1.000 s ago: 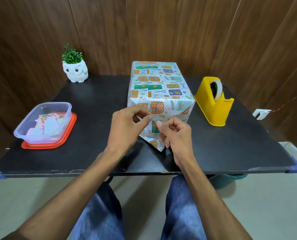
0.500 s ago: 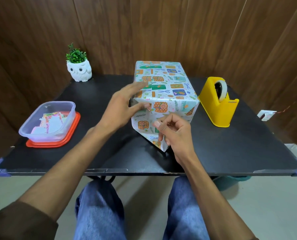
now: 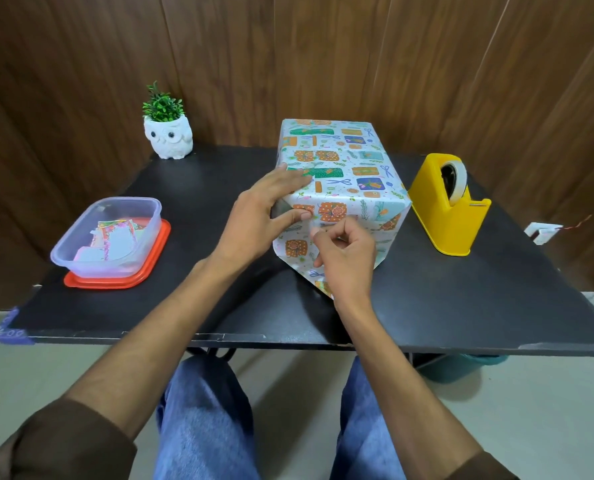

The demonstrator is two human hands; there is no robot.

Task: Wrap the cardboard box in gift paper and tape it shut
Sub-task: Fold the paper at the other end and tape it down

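Cardboard box [image 3: 344,168], papered, centre of table [image 3: 219,174], 12 o'clock from the sitter. Left grip [image 3: 264,216]: fingers flat, pressing its near top edge. Right grip [image 3: 347,251]: curled at front flap [image 3: 293,247]; whether it pinches tape, cannot tell. Best kept: fold taut, tape laid centred, rubbed outward.

Both forearms run from the lower corners to mid-frame. Left hand [image 3: 261,220] has straight fingers, thumb out; right hand [image 3: 349,258] curls fingers, thumb meeting forefinger.

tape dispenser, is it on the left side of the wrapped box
No, the yellow tape dispenser stands to the right of the wrapped box, apart from it.
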